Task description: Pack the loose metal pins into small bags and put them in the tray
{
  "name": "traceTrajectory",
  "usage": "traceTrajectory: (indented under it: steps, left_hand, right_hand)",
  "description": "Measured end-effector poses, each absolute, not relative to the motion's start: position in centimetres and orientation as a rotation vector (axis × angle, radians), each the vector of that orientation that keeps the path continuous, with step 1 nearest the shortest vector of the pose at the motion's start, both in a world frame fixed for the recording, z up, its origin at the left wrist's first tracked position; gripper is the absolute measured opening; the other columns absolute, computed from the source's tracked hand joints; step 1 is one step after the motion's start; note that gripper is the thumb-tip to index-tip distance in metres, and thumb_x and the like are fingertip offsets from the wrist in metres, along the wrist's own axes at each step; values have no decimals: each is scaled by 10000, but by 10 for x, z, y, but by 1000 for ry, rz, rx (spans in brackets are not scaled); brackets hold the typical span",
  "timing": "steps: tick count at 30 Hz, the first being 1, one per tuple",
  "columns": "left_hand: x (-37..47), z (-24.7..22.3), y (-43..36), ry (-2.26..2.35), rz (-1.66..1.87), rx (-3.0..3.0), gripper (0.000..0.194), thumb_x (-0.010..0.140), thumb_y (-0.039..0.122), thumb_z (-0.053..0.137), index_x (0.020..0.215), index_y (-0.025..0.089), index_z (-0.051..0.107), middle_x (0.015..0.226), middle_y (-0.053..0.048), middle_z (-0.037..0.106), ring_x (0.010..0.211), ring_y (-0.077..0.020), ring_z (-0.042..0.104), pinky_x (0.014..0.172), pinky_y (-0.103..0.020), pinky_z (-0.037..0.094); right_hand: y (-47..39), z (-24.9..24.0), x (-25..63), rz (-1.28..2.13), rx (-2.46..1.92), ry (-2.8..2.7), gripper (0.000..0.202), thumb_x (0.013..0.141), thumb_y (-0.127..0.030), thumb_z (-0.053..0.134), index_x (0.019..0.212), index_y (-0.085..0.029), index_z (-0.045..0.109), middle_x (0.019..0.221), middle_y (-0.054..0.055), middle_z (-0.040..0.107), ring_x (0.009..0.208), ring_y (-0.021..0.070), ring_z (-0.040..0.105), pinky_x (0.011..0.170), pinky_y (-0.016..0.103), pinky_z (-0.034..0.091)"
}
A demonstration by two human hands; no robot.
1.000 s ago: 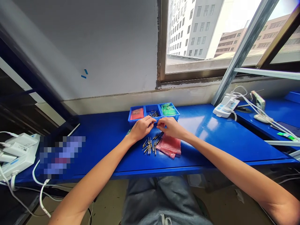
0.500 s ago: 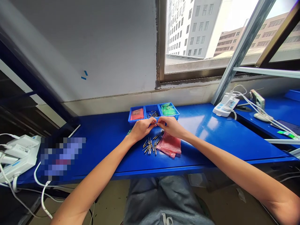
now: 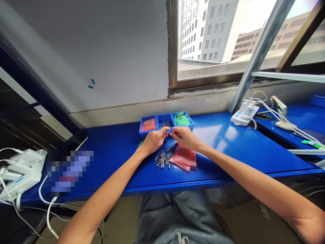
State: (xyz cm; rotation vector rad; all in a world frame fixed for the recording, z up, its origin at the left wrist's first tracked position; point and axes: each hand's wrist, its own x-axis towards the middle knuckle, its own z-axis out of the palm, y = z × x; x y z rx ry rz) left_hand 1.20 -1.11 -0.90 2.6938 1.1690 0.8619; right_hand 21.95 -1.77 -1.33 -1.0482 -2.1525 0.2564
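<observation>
My left hand [image 3: 155, 139] and my right hand [image 3: 185, 136] meet over the desk, fingertips pinched close together in front of the blue bins. Whatever small piece is between the fingers is too small to name. Below them lies a loose pile of thin metal pins [image 3: 163, 159], gold and dark, with several more beside my right hand. Pink plastic bags [image 3: 185, 158] lie flat under my right wrist. Small green pieces [image 3: 140, 143] show partly behind my left hand.
Three joined blue bins [image 3: 165, 132] stand by the wall, holding pink bags [image 3: 148, 124], dark metal parts [image 3: 165, 124] and green bags [image 3: 182, 119]. Power strips with white cables sit at the left [image 3: 27, 169] and right [image 3: 244, 113]. A metal post [image 3: 261, 57] rises at the right.
The fingertips of my two hands have drawn slightly apart. The pins and bags on the desk lie as before; the view has shifted a little.
</observation>
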Motion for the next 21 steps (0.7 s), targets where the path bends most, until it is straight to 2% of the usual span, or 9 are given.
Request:
traceTrajectory:
  steps: [2,5,7,10,12,15,17,21]
  left_hand:
    - [13,-10,-11,1170,879,2663,214,1038,242,471,1235,238,555,992,-19,791,926,-220,770,763,-280,561]
    - [13,-11,-10,1217,923,2610,161,1036,282,504,1172,227,571,968,-34,794,903,-228,769,752,-288,549]
    - [12,-11,-9,1261,968,2601,145,1030,320,529,1115,222,595,935,-43,789,878,-229,765,734,-284,535]
    - [9,-10,-8,1264,1017,2610,185,1013,385,564,996,214,632,885,-40,771,821,-214,746,705,-275,513]
    - [7,-9,-8,1160,1038,2590,237,1010,417,564,936,209,651,888,-35,763,806,-195,729,719,-274,515]
    - [8,-7,-10,931,1122,2510,295,1007,437,563,886,195,680,976,-52,759,896,-183,715,779,-276,532]
    - [11,-6,-12,843,1203,2473,318,991,448,588,846,184,693,1004,-63,740,921,-176,696,739,-261,525]
    - [14,-7,-12,838,1323,2445,326,954,465,642,816,180,721,896,-49,687,791,-148,643,618,-240,466]
  right_hand:
    - [-17,-14,220,223,-1072,-2147,284,996,-223,517,728,-175,597,655,0,602,592,116,470,604,256,317]
    - [-16,-14,221,233,-1058,-2111,101,957,-141,543,952,-167,641,817,30,675,714,138,561,678,255,376]
    - [-16,-14,221,267,-1049,-2126,150,924,-117,586,1056,-164,641,856,33,688,756,147,588,710,258,399]
    - [-17,-15,220,275,-1029,-2201,83,927,-142,602,971,-165,668,807,26,681,735,148,584,699,259,399]
    - [-18,-16,218,265,-1004,-2230,107,927,-118,581,941,-165,676,812,28,685,740,148,582,699,260,396]
    - [-18,-17,215,296,-956,-2241,176,922,-67,543,906,-166,687,820,27,697,748,148,590,709,259,396]
    - [-19,-16,214,341,-957,-2219,203,912,-44,535,874,-165,693,819,26,705,751,145,597,709,254,397]
    - [-18,-14,216,416,-1036,-2120,164,883,-61,599,955,-160,708,811,14,711,711,133,585,675,242,392]
